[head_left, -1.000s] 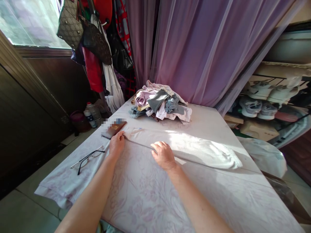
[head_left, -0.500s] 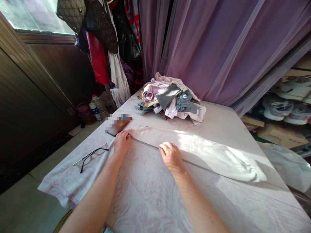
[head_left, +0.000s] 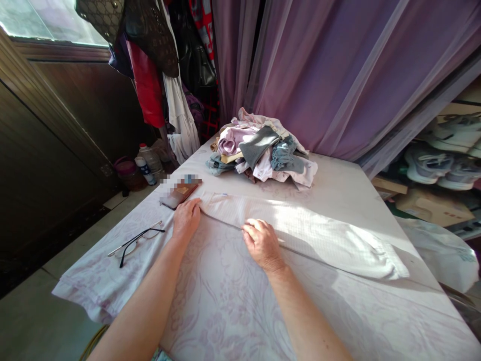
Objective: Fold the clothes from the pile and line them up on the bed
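Observation:
A pair of white pants (head_left: pixel 319 235) lies folded lengthwise into a long strip across the table, its gathered cuff at the right and a small blue-and-white label near the left end. At the near left corner, my left hand (head_left: pixel 187 218) is closed with its fingertips on the cloth. My right hand (head_left: pixel 262 244) pinches the near edge, around a third of the way along. Just beyond my left hand lies a phone (head_left: pixel 183 193), partly blurred out. Black-armed glasses (head_left: pixel 137 243) rest left of my left forearm.
A heap of mixed clothes (head_left: pixel 263 150) sits at the table's far end against a purple curtain (head_left: pixel 300 75). Bags (head_left: pixel 150 35) hang at the back left, above bottles (head_left: pixel 150 163) on the floor. Shoes (head_left: pixel 438 165) fill a rack at the right. A patterned cloth (head_left: pixel 225 311) covers the table.
The camera view has swung rightward and tilted down somewhat. Both hands stay at the pants' near edge, and the dark line along that edge by my hands shows less now.

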